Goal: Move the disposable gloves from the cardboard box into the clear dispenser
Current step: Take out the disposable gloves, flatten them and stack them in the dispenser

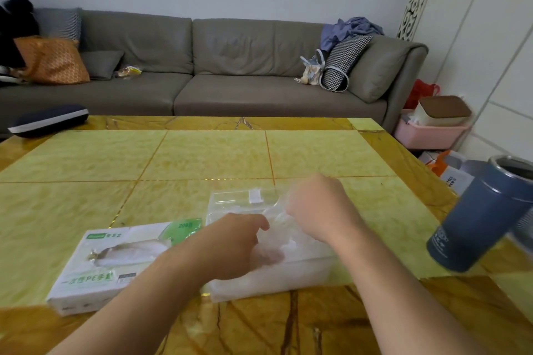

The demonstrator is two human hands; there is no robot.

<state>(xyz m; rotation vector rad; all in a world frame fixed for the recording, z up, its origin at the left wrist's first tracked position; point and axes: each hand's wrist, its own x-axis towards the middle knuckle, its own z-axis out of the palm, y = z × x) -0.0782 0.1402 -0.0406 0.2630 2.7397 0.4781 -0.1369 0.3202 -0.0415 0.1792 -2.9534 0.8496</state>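
Head view: clear dispenser (302, 274) holds filmy disposable gloves (277, 228)

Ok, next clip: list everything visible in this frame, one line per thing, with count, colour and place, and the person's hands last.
cardboard box: one, white with green print, table front left
clear dispenser: one, transparent, lid open, table centre, right of the box
disposable gloves: a bunch, clear film, at the dispenser's opening, under the hands
tumbler: one, dark blue, table's right edge
case: one, dark navy with white stripe, table far left
table: one, yellow-green tiles, amber border
sofa: one, grey, behind the table
cushions: orange at left, houndstooth at right
clothes: a heap, blue, sofa's right end
basket: one, pink, floor at right
left hand: on the gloves, grip unclear
right hand: on the gloves, grip unclear
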